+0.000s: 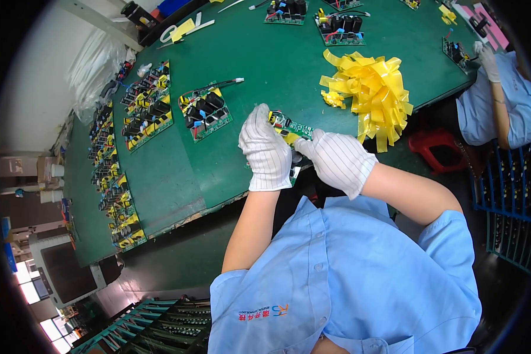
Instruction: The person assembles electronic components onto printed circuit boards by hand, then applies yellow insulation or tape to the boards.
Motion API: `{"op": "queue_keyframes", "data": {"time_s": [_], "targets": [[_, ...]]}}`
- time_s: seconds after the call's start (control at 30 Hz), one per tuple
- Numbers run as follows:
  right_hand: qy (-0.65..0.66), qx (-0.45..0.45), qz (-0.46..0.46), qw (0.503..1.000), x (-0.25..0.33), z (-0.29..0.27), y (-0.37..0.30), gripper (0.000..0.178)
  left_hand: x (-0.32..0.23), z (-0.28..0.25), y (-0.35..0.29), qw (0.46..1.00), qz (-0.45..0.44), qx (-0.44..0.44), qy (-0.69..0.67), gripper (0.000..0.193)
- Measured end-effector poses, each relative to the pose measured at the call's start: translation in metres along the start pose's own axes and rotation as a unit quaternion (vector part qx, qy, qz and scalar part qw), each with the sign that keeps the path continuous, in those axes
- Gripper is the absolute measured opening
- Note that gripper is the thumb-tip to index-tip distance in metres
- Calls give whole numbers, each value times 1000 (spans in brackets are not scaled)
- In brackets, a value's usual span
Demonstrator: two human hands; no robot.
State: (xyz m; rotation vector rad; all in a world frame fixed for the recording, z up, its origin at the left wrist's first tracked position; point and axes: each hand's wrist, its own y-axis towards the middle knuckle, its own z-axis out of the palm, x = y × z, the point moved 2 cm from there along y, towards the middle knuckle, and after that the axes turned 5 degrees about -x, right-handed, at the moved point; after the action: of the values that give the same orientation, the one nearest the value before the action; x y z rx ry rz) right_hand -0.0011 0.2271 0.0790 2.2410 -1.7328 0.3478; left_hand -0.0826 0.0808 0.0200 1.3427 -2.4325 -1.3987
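Both my hands wear white striped gloves and meet at the near edge of the green table. My left hand is closed around a green circuit board with dark and yellow parts, covering much of it. From the right, my right hand has its fingers curled, with the fingertips on the board beside a yellow piece. Whether that piece is tape or a component, I cannot tell. To the left of my hands lies another circuit board with black capacitors and a cable.
A heap of yellow tape strips lies right of my hands. Rows of circuit boards stand at the left, with more boards at the back. At the right a co-worker's gloved hand touches a board near a red stool.
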Motion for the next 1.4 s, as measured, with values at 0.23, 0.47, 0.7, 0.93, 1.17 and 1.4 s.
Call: {"op": "queue_keyframes", "data": {"time_s": [0.23,0.47,0.7,0.93,1.17,1.4], "targets": [[40,1,41,998,-22,-19,-15,57,8,-28,7,994,-39,-51,-91,42],[27,58,5,998,-16,18,12,45,4,-37,-10,989,-100,5,-110,37],[41,50,10,998,-14,21,12,38,8,-17,-30,997,-26,72,3,32],[72,20,-11,997,-6,29,19,37,12,-13,-35,997,-47,56,10,36],[74,13,-16,997,0,-28,3,42,11,-8,-34,998,-55,31,7,40],[-40,-262,80,961,-77,-118,-33,45,-2,-47,-5,996,22,57,-58,36]]}}
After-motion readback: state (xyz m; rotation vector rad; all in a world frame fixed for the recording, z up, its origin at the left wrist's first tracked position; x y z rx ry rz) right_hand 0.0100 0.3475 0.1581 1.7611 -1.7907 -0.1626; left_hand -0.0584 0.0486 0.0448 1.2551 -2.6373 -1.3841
